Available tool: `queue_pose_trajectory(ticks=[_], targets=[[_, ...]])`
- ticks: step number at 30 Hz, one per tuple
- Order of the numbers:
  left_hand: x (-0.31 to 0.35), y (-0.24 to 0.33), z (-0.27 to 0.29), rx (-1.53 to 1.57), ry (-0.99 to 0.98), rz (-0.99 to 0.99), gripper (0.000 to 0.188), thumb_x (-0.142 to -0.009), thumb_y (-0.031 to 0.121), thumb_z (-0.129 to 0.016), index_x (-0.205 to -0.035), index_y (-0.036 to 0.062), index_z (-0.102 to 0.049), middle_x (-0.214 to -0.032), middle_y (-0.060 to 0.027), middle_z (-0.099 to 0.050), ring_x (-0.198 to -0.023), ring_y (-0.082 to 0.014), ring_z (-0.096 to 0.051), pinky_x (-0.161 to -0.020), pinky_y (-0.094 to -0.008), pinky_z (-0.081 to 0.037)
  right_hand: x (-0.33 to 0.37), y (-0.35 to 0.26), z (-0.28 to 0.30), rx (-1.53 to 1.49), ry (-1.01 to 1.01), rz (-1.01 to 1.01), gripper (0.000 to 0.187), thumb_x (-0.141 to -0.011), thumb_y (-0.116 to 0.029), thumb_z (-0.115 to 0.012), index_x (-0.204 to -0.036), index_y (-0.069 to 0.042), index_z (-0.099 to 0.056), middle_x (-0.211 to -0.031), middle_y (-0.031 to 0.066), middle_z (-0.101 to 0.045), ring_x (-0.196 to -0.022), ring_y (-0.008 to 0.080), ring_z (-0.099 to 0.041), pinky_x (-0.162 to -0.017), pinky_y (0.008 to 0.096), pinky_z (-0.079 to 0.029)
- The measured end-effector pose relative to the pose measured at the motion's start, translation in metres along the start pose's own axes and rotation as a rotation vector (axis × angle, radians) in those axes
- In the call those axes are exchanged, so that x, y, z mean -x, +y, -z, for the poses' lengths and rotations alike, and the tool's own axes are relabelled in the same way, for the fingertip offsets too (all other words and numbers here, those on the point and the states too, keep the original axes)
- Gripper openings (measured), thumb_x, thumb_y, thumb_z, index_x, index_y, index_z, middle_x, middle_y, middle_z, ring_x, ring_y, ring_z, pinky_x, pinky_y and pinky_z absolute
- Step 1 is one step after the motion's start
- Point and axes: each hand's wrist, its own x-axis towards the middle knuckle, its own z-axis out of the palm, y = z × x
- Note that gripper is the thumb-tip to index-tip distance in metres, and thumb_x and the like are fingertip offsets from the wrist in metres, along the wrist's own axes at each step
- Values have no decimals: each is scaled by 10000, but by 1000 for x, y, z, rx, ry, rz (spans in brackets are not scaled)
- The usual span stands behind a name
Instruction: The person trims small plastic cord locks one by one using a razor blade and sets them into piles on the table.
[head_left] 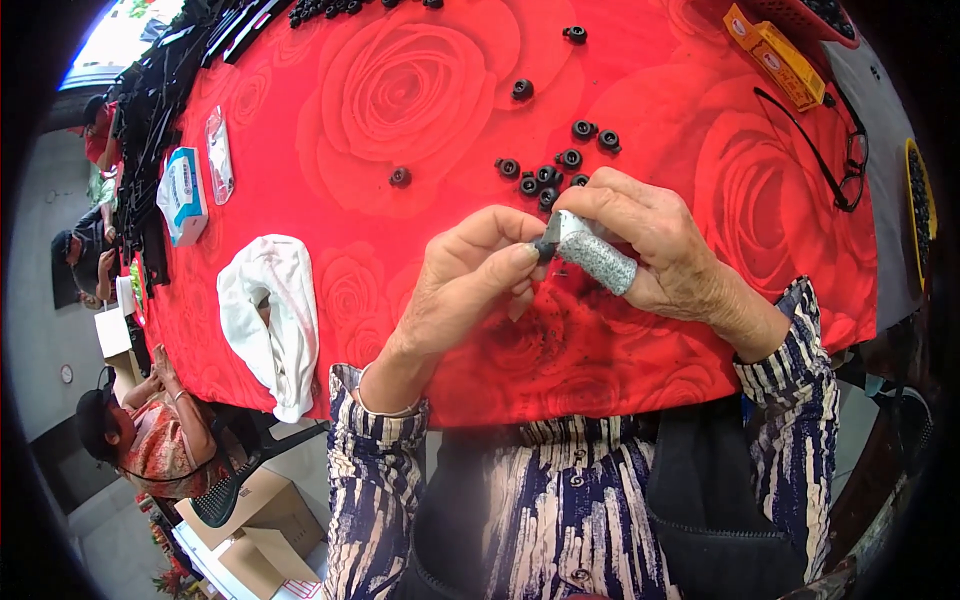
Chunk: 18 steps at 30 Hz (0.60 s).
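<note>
My left hand (460, 280) pinches a small round black rubber-looking part (545, 248) between thumb and fingertips. Close against it, my right hand (675, 235) is closed on a small blade (555, 230), only partly visible under the index finger. A grey-white speckled wrap (598, 255) surrounds what looks like the right thumb. Just beyond the hands lies a loose cluster of several black parts (547, 175) of the same kind, with small knobs on round bodies. Dark crumbs are scattered on the red cloth below my hands.
The red rose-patterned tablecloth (400, 75) carries a white cloth (300, 325), a tissue pack (183, 195) and a clear packet (219, 155) at left. Eyeglasses (850, 185) and a yellow box (785, 62) lie at right. Long black strips (150, 120) pile far left; people sit beyond.
</note>
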Motion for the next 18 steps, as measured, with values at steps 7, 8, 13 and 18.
queue_pose_trajectory(ticks=[7, 8, 13, 18], targets=[[0, -2, -7, 120, 40, 50, 202, -940, 144, -533, -1074, -7, -515, -811, -24, -551, -619, -49, -477, -496, -194, -400, -2, 2, 2, 38, 3, 7, 275, -726, -85, -650, -980, -14, -571, -786, 116, -533, -701, 295, -587, -593, 372, -474], [0, -3, -6, 120, 42, 50, 202, -940, 144, -533, -1074, -7, -515, -811, -24, -551, -619, -49, -477, -496, -194, -400, -3, 3, 3, 66, -3, 42, 269, -728, -88, -648, -973, -13, -569, -779, 114, -529, -690, 291, -583, -585, 370, -472], [7, -4, -6, 123, 15, 51, 167, -941, 146, -531, -1039, 11, -535, -823, -23, -526, -641, -49, -460, -461, -197, -391, -1, -2, 3, 85, -31, 127, 260, -727, -95, -644, -960, -12, -562, -763, 104, -520, -666, 277, -573, -561, 362, -466], [-4, -4, 7, 298, 46, -78, 152, -955, 142, -502, -1039, 21, -538, -789, -26, -490, -618, -60, -415, -452, -193, -376, 5, -8, -3, -51, -74, 130, 295, -729, -118, -700, -967, -12, -562, -741, 101, -520, -629, 257, -550, -544, 359, -461]])
